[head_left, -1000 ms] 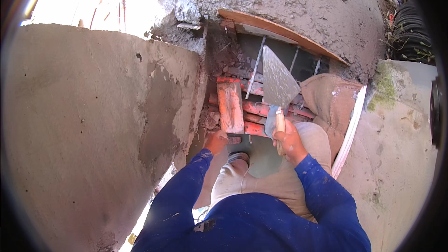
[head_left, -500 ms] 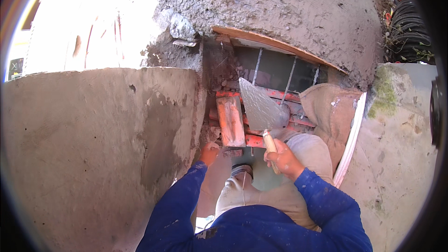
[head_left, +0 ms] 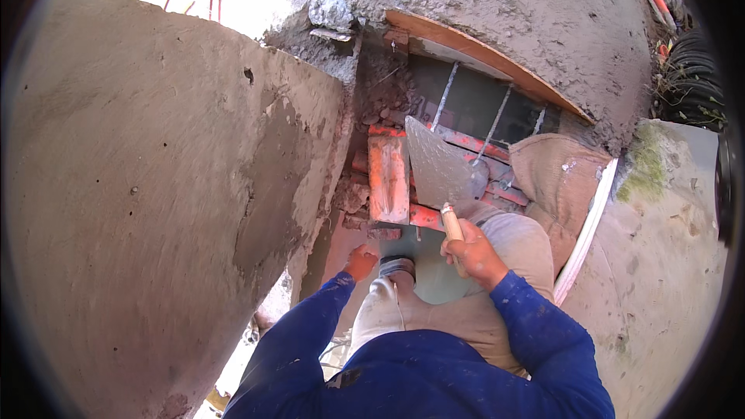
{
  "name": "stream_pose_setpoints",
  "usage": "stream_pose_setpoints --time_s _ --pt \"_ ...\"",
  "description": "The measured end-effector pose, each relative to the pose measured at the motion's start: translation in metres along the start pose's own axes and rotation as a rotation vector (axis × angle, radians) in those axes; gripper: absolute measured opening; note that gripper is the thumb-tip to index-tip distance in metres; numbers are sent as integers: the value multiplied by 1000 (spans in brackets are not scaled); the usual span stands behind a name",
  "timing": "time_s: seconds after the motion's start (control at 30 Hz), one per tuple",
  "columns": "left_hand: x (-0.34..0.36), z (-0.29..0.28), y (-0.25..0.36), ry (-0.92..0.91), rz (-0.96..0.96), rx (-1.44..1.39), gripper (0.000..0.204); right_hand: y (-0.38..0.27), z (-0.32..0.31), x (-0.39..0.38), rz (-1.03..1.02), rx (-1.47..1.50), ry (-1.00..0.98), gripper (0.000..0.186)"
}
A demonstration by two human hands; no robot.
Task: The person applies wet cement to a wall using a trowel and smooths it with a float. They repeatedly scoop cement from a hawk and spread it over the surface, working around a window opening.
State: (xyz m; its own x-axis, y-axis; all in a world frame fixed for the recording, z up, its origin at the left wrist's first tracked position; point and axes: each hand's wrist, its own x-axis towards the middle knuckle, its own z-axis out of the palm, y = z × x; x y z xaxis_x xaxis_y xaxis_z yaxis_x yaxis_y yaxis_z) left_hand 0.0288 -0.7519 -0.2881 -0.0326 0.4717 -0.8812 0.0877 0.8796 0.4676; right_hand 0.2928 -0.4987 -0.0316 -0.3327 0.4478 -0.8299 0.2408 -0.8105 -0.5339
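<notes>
My right hand (head_left: pixel 475 254) is wrapped round the wooden handle of a trowel (head_left: pixel 441 164). Its broad triangular blade points away from me, smeared with wet grey mortar. Under the blade's left edge and beside it lies an orange brick (head_left: pixel 389 178), set lengthwise on the brickwork. My left hand (head_left: pixel 360 262) hangs below that brick, fingers curled and nothing visible in them, apart from the wall. Red brick pieces (head_left: pixel 425 216) show partly behind the trowel, and the blade hides some of the brickwork.
A tall plastered wall (head_left: pixel 178 147) stands at my left. Steel bars (head_left: pixel 493 122) cross an opening beneath a wooden board (head_left: pixel 481 58). Brown sacking (head_left: pixel 560 171) and a white pipe-like edge (head_left: pixel 590 225) lie right, near a concrete slab (head_left: pixel 652 279). Coiled black hose (head_left: pixel 693 81) sits far right.
The view has tilted and shifted. My left hand has moved away from the wall, down and slightly right. The trowel stays in my right hand, its blade nearer the orange brick.
</notes>
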Motion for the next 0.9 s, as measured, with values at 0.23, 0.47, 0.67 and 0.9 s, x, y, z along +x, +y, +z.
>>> stream_pose_setpoints --time_s 0.23,0.47,0.67,0.9 --pt "-55 -48 -36 284 17 13 17 -1 4 12 3 -50 -39 34" --pt "-149 -72 222 497 640 429 23 -28 -5 19 71 -113 -116 38" --pt "-163 -86 408 667 1224 532 19 -56 -33 31 117 -93 -155 41" --pt "-154 -106 428 739 1279 580 17 -74 -56 57 139 75 -159 37"
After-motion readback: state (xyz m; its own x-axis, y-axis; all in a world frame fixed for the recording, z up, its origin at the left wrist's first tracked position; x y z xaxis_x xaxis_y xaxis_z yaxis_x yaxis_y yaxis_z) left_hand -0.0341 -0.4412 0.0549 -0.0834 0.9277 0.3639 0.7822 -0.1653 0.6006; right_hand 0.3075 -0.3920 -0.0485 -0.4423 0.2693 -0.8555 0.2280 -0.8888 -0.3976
